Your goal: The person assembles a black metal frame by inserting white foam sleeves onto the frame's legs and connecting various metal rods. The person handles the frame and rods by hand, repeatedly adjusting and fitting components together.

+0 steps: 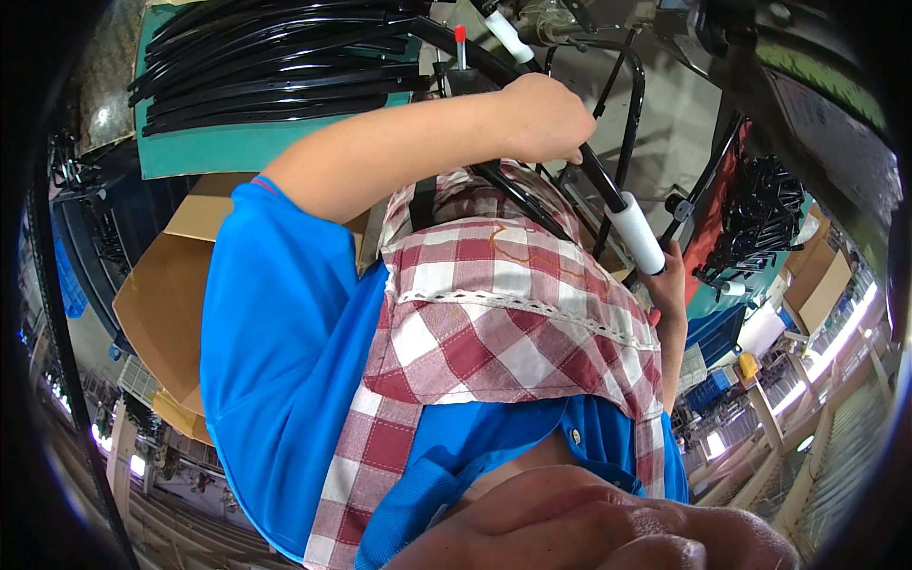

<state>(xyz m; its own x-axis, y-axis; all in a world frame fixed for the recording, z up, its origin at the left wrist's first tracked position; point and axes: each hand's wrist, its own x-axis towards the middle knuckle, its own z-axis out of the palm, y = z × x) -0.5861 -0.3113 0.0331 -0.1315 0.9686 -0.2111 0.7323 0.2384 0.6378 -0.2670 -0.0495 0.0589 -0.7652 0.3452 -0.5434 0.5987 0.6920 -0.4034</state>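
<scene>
A black metal tube [600, 177] runs diagonally in front of my chest. Wrapped round its lower right end is a white foam-like sleeve [635, 234], and a second white sleeve [509, 38] shows at the upper end. My left hand [546, 119] is closed round the middle of the tube, knuckles up. At the lower end, my right hand [669, 285] holds the tip of the white sleeve, some of its fingers hidden behind my apron. Beside my left forearm stands a red-tipped metal pin [461, 47] on a dark fixture.
Many curved black tubes [285, 71] lie on a green-covered table [218, 152] at the far left. Black frame tubes [632, 104] stand beyond my hands. To the right, small black parts [760, 214] are piled near a red surface. Open cardboard boxes [157, 313] stand to my left.
</scene>
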